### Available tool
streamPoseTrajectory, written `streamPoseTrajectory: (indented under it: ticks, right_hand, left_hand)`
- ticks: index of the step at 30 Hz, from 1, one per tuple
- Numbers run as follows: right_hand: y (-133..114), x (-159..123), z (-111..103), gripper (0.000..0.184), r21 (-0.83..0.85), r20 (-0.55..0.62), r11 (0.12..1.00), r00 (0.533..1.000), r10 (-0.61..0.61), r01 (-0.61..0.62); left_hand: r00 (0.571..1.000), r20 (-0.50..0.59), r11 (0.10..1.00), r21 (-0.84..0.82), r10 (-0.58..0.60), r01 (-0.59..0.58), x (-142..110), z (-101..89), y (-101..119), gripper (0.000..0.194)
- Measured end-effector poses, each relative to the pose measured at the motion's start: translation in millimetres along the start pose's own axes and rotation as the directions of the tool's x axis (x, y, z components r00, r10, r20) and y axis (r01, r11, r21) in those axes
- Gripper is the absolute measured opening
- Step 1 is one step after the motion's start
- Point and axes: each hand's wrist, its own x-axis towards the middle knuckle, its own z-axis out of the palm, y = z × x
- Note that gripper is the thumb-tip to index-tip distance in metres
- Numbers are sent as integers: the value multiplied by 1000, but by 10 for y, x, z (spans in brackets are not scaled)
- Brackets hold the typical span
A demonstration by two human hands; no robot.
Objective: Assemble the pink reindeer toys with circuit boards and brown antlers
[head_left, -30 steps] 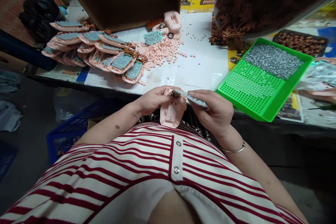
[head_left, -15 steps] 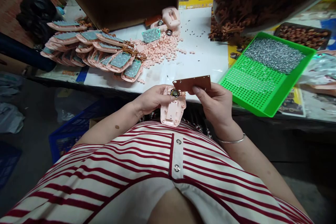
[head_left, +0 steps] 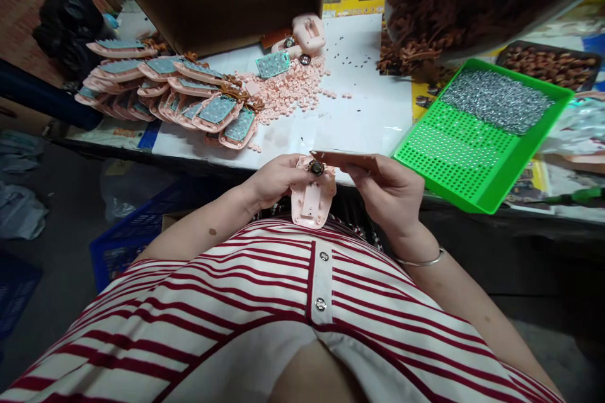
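My left hand is closed on a pink plastic casing half, held upright in front of my shirt with its inner side up. Near the casing's top sits a small round black speaker, close to my left thumb. My right hand pinches a thin brown circuit board by its right end. The board is seen nearly edge-on, its left end just above the speaker. Whether board and casing touch I cannot tell.
Stacked pink casings with grey-green boards lie on the left of the table. Beside them is a heap of small pink parts. A green tray of metal screws stands right. A cardboard box is behind, a blue crate below.
My right hand has tipped the circuit board from showing its broad face to nearly edge-on and lowered it slightly toward the casing. My left hand stays about where it was.
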Motion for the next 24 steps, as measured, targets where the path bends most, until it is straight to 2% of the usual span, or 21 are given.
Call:
streamPoseTrajectory:
  ticks: [3, 6, 8, 12, 17, 22, 24]
  right_hand:
    - [19, -8, -49, 23, -165, 83, 955, 968, -235, 246]
    - [74, -63, -99, 34, -268, 186, 835, 876, -445, 481]
    - [113, -114, -123, 38, -293, 263, 760, 813, -519, 580]
    - [154, -189, -131, 41, -325, 365, 686, 756, -544, 651]
    - [145, -206, -76, 40, -400, 367, 547, 675, -640, 736]
    - [153, -218, -37, 37, -417, 358, 549, 686, -634, 725]
    - [153, -210, -34, 34, -420, 366, 531, 673, -643, 736]
  left_hand:
    - [998, -61, 1000, 20, 7, -6, -17, -5, 9, 16]
    - [998, -58, 1000, 8, 11, -10, -20, -21, -6, 22]
    - [999, -43, 1000, -4, 12, -12, -13, -29, -22, 26]
    - [999, -28, 999, -26, 34, -34, 4, -27, -47, 30]
    - [994, -24, 994, -46, 103, -104, -12, -5, -39, 33]
    - [988, -46, 989, -35, 144, -146, -33, -9, -37, 33]
    - [986, -42, 986, -42, 162, -164, -34, -14, -47, 34]
